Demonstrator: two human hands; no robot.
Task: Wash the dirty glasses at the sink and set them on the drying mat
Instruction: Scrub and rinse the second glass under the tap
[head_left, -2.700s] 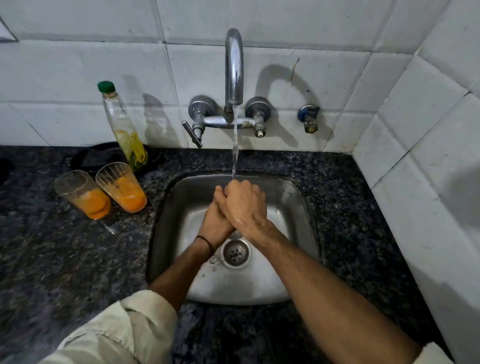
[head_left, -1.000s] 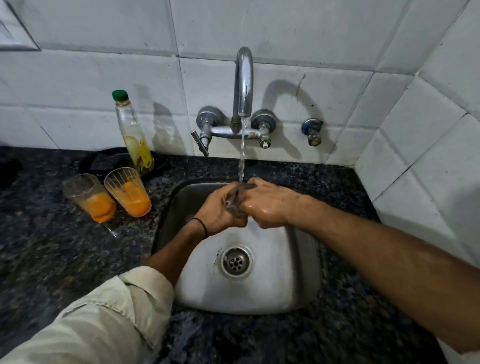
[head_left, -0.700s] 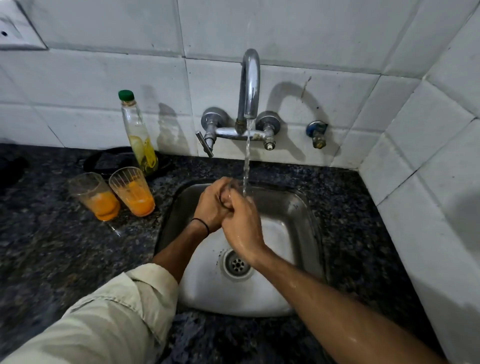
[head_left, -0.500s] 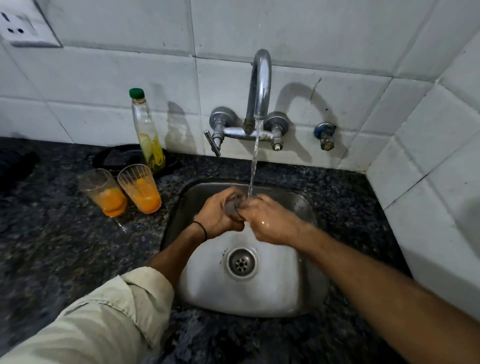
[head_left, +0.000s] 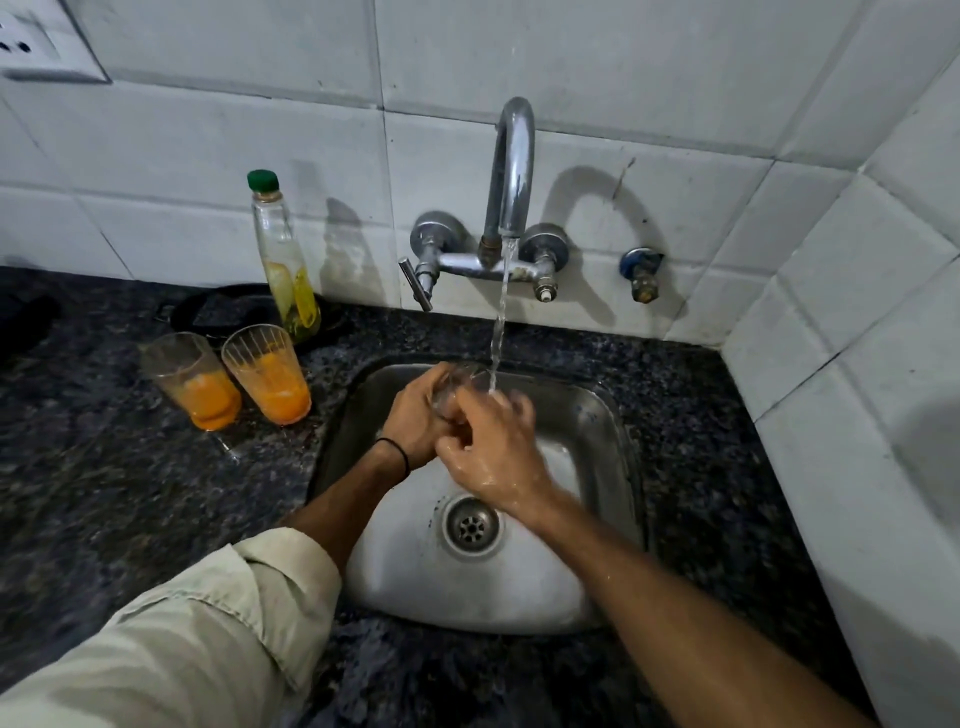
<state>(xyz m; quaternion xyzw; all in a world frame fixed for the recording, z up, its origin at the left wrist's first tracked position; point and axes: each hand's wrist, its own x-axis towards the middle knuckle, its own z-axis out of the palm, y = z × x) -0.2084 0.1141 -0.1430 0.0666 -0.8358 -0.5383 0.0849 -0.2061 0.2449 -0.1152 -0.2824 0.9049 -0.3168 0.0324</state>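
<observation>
Steel walls of the sink (head_left: 615, 415) ring both wet hands, which close round a clear glass (head_left: 460, 382) held under the stream of water (head_left: 500, 322) from the tap (head_left: 514, 161). The left hand (head_left: 413, 421) wraps the glass from the left with curled fingers. The right hand (head_left: 493, 452) curls over its near side, its fingertips smeared by motion blur. Only the upper part of the glass shows; its base is hidden behind the hands. Below them the drain (head_left: 471, 526) lies uncovered. Left of the sink, two dirty glasses (head_left: 195, 379) (head_left: 270, 374) with orange dregs stand upright side by side near the rim; whether they touch is unclear. Behind them a green-capped bottle (head_left: 283, 260) stands by the wall, in front of a dark round thing (head_left: 228, 312) too dim to identify. A wall socket (head_left: 36, 47) is cut off at the corner. Bare speckled table (head_left: 104, 493) spreads in front of the glasses, and a narrower strip runs right of the sink to the tiled side wall.
</observation>
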